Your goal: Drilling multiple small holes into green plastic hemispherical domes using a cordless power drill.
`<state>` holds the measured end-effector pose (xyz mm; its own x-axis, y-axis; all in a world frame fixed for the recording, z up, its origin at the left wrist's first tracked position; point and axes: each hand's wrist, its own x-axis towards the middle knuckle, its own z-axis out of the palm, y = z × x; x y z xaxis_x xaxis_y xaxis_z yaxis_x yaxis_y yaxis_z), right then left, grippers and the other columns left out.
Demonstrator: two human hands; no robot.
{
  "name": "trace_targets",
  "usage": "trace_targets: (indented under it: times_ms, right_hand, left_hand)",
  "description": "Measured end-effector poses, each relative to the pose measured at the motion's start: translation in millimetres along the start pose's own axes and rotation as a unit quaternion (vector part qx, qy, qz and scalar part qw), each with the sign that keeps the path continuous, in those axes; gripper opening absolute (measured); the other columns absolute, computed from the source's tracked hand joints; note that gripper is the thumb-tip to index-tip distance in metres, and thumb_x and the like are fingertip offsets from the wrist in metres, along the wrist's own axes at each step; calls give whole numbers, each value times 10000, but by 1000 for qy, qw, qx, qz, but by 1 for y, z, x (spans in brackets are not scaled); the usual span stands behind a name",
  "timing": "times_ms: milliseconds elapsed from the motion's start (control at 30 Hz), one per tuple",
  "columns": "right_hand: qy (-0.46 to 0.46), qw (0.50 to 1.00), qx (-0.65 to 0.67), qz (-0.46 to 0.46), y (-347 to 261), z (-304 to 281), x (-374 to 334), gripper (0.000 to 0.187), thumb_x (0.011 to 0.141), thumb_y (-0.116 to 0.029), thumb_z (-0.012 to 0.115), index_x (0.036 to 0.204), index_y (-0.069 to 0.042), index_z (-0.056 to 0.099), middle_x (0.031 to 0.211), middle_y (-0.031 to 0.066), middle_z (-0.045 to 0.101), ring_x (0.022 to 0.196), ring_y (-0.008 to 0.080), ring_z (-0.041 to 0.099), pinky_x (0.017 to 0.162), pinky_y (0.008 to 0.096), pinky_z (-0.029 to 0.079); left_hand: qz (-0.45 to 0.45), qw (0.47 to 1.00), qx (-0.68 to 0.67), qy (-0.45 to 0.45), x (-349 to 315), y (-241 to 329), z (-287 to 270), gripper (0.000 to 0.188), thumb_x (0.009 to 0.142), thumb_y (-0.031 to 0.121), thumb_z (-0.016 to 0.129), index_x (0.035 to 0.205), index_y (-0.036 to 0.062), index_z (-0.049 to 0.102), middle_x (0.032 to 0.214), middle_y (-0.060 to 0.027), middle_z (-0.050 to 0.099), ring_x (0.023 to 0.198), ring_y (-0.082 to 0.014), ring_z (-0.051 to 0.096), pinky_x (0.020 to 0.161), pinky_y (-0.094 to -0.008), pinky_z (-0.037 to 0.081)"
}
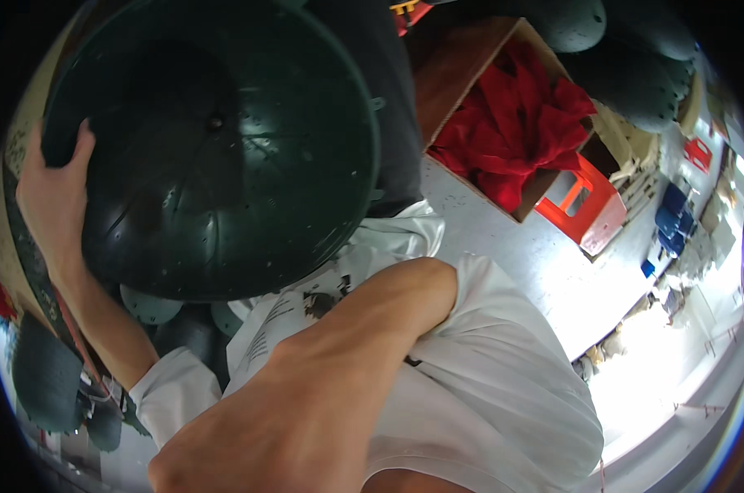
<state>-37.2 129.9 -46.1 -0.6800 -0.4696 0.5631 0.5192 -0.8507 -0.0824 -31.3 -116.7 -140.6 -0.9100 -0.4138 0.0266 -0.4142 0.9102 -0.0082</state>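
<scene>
My left hand [53, 187] grips the left rim of a large dark green bowl-shaped shell [216, 140], thumb hooked over the edge. The shell is held up close to the camera with its hollow inside facing me, filling the upper left of the view. My right arm is bent across the lower middle, bare skin running from the lower edge up to the elbow. It lies over my white shirt. My right hand is hidden from view.
A cardboard box [458, 66] full of red cloth [520, 131] stands on the grey floor at upper right, with an orange-red plastic stool [589, 209] beside it. More dark green shells [635, 57] are stacked at the top right and others [47, 374] lie at lower left.
</scene>
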Motion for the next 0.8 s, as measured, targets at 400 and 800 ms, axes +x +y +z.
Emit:
trace_targets:
  times_ms: [400,800]
  right_hand:
    - [-2,967,-251,39,-81,-69,-57,51,849,28,686,870,71,703,734,246,677,546,288,679,554,317,602]
    - [266,605,-749,37,-177,-300,-120,500,805,-31,809,1253,18,593,1144,91,682,1051,192,641,939,326,493]
  left_hand:
    - [2,999,3,33,-5,-3,-4,482,845,329,785,1225,56,668,1074,-187,730,1036,-308,711,864,-380,537]
    - [63,989,-76,106,2,12,-3,311,755,216,814,917,25,629,795,-155,700,719,-352,689,647,-413,538]
